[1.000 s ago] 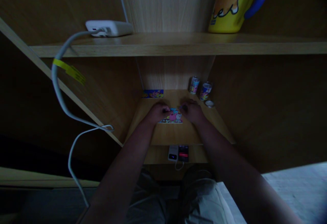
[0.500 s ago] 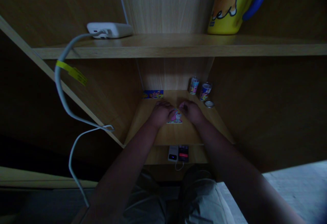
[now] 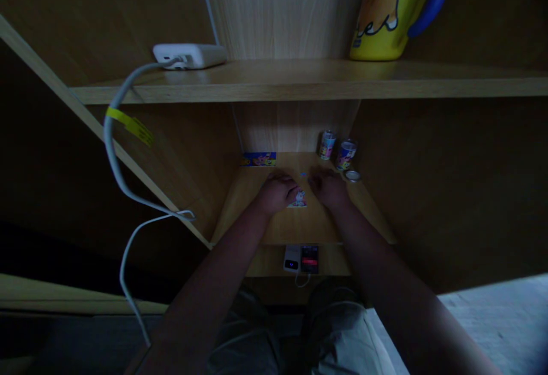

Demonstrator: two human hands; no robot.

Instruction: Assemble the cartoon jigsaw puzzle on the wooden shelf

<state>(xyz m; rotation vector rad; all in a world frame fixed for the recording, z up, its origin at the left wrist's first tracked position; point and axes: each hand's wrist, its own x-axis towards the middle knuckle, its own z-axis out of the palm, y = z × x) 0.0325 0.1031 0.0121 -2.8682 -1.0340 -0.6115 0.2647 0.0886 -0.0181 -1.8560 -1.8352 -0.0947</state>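
Observation:
A small colourful picture [image 3: 300,198] with a cartoon figure lies flat on the lower shelf board. My left hand [image 3: 279,192] rests over its left part, with the fingers loosely spread and the thumb at the picture's edge. To the right, apart from the picture, is my right hand [image 3: 329,188], its fingers curled in; whatever they hold is hidden. A tiny blue piece [image 3: 303,174] lies on the board between the two hands.
Behind my right hand stand two small printed cans, one light blue [image 3: 327,145] and one dark blue [image 3: 346,155], beside a round lid [image 3: 352,176]. A blue printed strip [image 3: 259,159] lies back left. Overhead, a shelf [image 3: 274,91] carries a white power bank [image 3: 190,56] and yellow mug [image 3: 377,32].
My right hand has moved slightly right, away from the picture. The tiny blue piece now shows on the board. My left hand still covers part of the picture.

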